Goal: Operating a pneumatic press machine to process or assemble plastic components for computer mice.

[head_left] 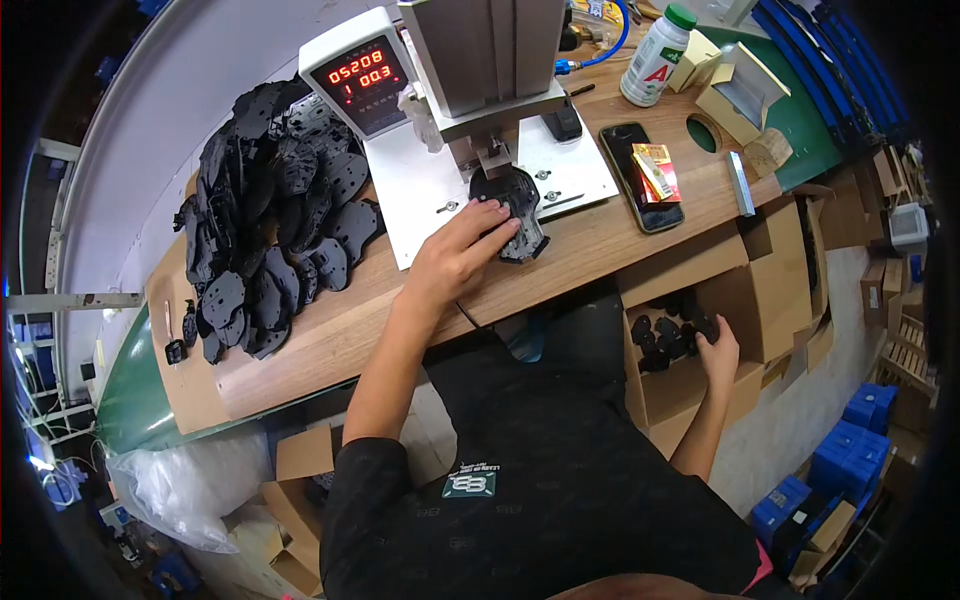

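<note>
Below the head of a bench press (490, 140), a black moulded plastic part (522, 225) lies in the black fixture on the white base plate (590, 178). My left hand (452, 258) reaches over its left side, fingers bent onto the part and holding it there. At the right, my right hand (718, 352) is inside an open cardboard box (712, 300) below the table edge. Its thumb and fingers close round a small black piece (707, 327). Several similar black pieces (660, 338) lie in that box.
A large heap of black plastic parts (270, 220) covers the table's left side. A display box (357, 78) with red digits stands beside the press. To the right are a phone (640, 180) under a small red-and-yellow packet, a white bottle (657, 58) and a small open carton (742, 95).
</note>
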`<state>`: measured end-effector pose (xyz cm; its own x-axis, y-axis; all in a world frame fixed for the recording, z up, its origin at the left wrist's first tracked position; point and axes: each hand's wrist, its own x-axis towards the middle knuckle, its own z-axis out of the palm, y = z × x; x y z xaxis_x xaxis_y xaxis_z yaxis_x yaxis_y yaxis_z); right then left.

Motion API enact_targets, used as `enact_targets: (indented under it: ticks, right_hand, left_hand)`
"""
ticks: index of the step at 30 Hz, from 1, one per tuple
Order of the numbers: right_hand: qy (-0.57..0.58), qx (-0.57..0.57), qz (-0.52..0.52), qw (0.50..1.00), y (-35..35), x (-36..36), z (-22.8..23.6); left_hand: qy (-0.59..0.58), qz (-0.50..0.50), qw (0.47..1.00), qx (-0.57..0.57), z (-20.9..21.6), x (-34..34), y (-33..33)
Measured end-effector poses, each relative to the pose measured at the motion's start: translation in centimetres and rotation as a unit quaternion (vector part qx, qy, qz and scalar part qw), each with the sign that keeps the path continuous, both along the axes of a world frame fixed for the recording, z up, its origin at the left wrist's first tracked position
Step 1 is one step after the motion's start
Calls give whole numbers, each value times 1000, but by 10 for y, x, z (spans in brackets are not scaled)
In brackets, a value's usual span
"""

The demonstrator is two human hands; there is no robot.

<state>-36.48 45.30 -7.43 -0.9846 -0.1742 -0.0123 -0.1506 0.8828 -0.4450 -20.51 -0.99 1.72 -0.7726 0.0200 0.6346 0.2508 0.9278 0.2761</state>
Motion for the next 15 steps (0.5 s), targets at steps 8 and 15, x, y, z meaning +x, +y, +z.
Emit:
enact_targets:
  ticks: [8,15]
  right_hand:
    - [0,-284,360,889,-194,24,120]
    - [147,-122,550,813,-286,37,116]
  left_hand:
    - [6,8,1000,3,-5,0,1]
    - [-13,2,999,39,-5,3,1]
